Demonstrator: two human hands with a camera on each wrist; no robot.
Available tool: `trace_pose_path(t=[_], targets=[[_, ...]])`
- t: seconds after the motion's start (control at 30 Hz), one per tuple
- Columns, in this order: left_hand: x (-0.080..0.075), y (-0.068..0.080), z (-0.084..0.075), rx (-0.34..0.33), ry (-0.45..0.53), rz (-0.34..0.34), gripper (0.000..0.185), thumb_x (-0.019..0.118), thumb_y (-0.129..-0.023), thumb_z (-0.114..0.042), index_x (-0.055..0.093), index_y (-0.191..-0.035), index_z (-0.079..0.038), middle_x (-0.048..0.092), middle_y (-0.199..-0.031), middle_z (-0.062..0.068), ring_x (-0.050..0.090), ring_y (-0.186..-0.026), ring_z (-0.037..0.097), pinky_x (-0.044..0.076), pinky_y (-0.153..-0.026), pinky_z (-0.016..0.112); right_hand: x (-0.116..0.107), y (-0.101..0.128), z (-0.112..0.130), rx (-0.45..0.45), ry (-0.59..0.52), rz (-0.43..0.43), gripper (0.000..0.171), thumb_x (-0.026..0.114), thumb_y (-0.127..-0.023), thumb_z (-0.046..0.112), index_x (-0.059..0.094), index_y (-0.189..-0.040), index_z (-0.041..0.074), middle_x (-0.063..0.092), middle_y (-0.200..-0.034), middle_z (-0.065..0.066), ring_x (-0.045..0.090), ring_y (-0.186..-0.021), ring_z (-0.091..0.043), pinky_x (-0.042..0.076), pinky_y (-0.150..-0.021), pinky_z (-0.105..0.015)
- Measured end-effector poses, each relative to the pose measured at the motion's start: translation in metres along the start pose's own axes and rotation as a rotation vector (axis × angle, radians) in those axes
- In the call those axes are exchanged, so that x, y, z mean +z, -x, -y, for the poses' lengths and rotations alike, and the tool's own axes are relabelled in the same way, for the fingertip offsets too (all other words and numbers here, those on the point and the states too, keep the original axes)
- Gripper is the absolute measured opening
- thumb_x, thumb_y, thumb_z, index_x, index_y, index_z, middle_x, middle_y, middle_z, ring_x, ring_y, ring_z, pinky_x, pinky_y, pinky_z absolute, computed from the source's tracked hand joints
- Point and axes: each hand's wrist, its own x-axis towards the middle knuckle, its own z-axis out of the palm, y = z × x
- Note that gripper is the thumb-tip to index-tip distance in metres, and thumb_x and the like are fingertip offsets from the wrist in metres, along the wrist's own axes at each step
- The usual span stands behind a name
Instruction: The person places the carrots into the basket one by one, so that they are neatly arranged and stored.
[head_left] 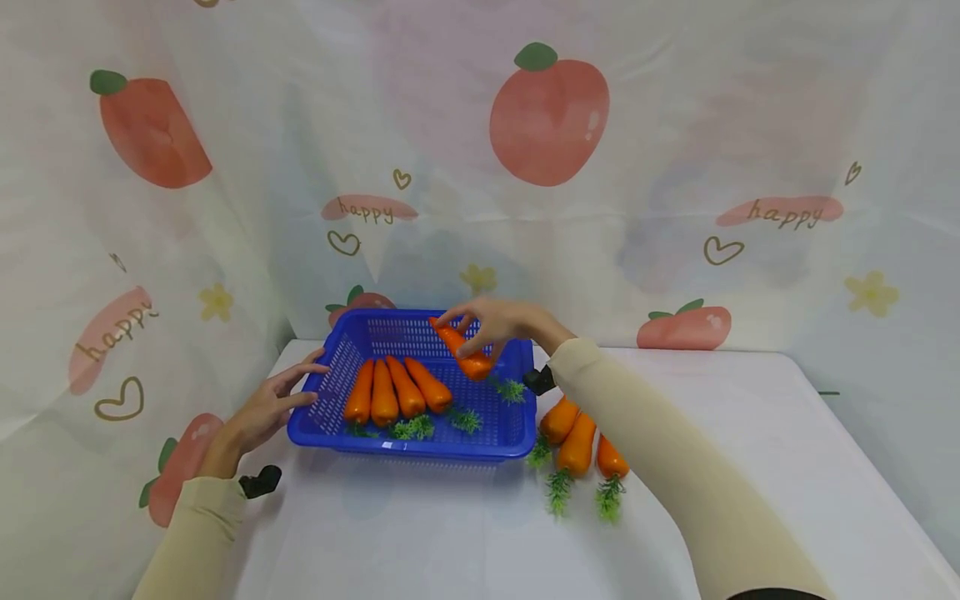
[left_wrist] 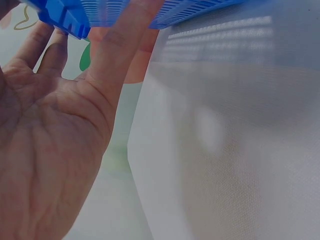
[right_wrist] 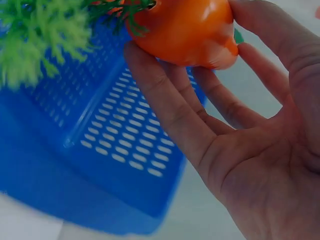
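A blue perforated plastic basket point(head_left: 431, 448) stands on the table, with several orange carrots point(head_left: 384, 392) side by side in its left half, green tops toward the front. Over the right part of the basket, my right hand point(head_left: 491, 325) grips another carrot point(head_left: 472, 364) between thumb and fingers. This carrot tilts, its tip up to the left and its leafy top point(right_wrist: 45, 37) hanging low. My left hand point(head_left: 262, 414) rests its extended fingers at the basket's left rim. In the left wrist view the thumb point(left_wrist: 112, 55) lies straight against the basket's side.
Three more carrots point(head_left: 576, 446) lie on the white table point(head_left: 420, 533) just right of the basket, partly covered by my right sleeve point(head_left: 660, 450). A patterned cloth wall point(head_left: 442, 108) rises close behind the basket and along the left.
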Motion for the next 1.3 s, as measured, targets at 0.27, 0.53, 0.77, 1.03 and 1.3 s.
trace_pose_path(t=[0.27, 0.53, 0.77, 1.03, 1.3], targets=[[0.0, 0.0, 0.0, -0.004, -0.015, -0.006, 0.05, 0.061, -0.103, -0.013, 0.046, -0.15, -0.005, 0.006, -0.174, -0.002, 0.003, -0.155, 0.047, 0.058, -0.094, 0.037, 0.015, -0.026, -0.012, 0.064, -0.01, 0.022, 0.068, 0.076, -0.095, 0.016, 0.047, -0.156, 0.025, 0.042, -0.153, -0.02, 0.057, -0.127, -0.032, 0.063, -0.074, -0.04], [0.0, -0.001, -0.001, -0.004, -0.002, -0.001, 0.05, 0.059, -0.103, -0.012, 0.045, -0.151, -0.005, 0.006, -0.174, -0.002, 0.004, -0.155, 0.046, 0.058, -0.094, 0.039, 0.025, -0.041, -0.021, 0.131, -0.06, 0.048, 0.067, 0.074, -0.095, 0.012, 0.048, -0.155, 0.024, 0.051, -0.142, -0.019, 0.063, -0.115, -0.028, 0.063, -0.077, -0.042], [0.0, -0.001, -0.002, -0.006, -0.003, -0.002, 0.052, 0.06, -0.103, -0.012, 0.043, -0.152, -0.004, 0.006, -0.174, -0.002, 0.005, -0.154, 0.048, 0.058, -0.094, 0.039, 0.033, -0.051, -0.028, 0.179, -0.097, 0.056, 0.066, 0.073, -0.095, 0.007, 0.05, -0.154, 0.024, 0.051, -0.144, -0.019, 0.058, -0.124, -0.033, 0.063, -0.076, -0.043], [-0.001, 0.0, -0.002, -0.008, -0.002, -0.005, 0.053, 0.06, -0.103, -0.012, 0.043, -0.152, -0.003, 0.006, -0.174, -0.001, 0.004, -0.154, 0.048, 0.058, -0.093, 0.039, 0.04, -0.06, -0.03, 0.209, -0.077, 0.063, 0.064, 0.073, -0.095, 0.009, 0.051, -0.153, 0.026, 0.047, -0.151, -0.019, 0.058, -0.126, -0.037, 0.063, -0.076, -0.045], [-0.001, 0.0, -0.002, -0.009, 0.009, -0.005, 0.052, 0.06, -0.103, -0.011, 0.044, -0.151, -0.004, 0.006, -0.174, -0.002, 0.003, -0.155, 0.046, 0.058, -0.093, 0.038, 0.044, -0.064, -0.033, 0.192, -0.07, 0.056, 0.062, 0.072, -0.096, 0.008, 0.052, -0.152, 0.026, 0.046, -0.152, -0.019, 0.056, -0.129, -0.035, 0.063, -0.077, -0.045]])
